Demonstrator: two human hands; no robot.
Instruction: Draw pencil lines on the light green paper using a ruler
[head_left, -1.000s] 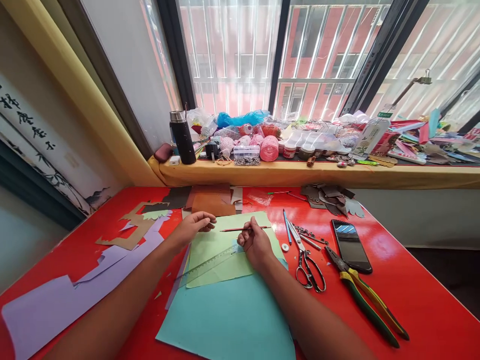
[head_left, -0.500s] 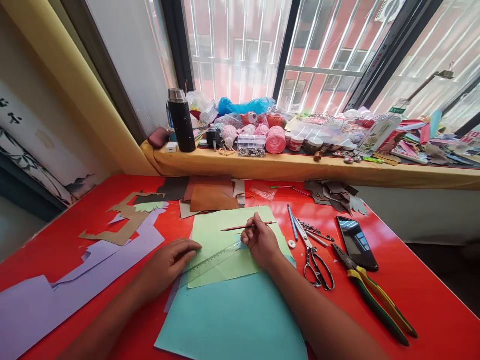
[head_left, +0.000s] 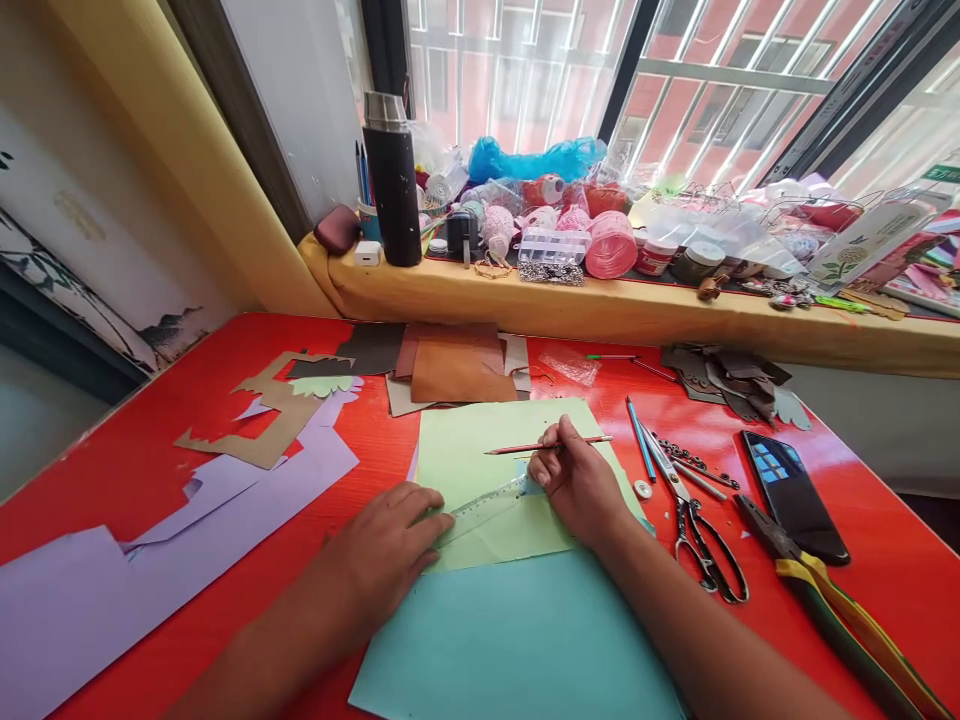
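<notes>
A reddish pencil (head_left: 517, 449) is held in my right hand (head_left: 577, 480), its tip pointing left over a light green sheet (head_left: 465, 440). The lower edge of this hand rests by the right end of a clear ruler (head_left: 487, 505). My left hand (head_left: 394, 540) has its fingers on the ruler's left end, with the thumb close to the index finger; that end is hidden. Slanting up to the right, the ruler lies across the green sheet. Beneath is a larger blue-green sheet (head_left: 517, 635).
Right of the sheets lie a blue pencil (head_left: 641, 438), scissors (head_left: 697, 530), a phone (head_left: 799, 500) and pliers (head_left: 832, 600). Purple paper (head_left: 247, 540) and a cut brown sheet (head_left: 277, 430) cover the left. Brown leather-like pieces (head_left: 461, 368) lie behind. A black flask (head_left: 394, 190) stands on the crowded sill.
My left hand has slid onto the ruler's left end, covering more of it. My right hand keeps the pencil in much the same place on the sheet. The view has shifted.
</notes>
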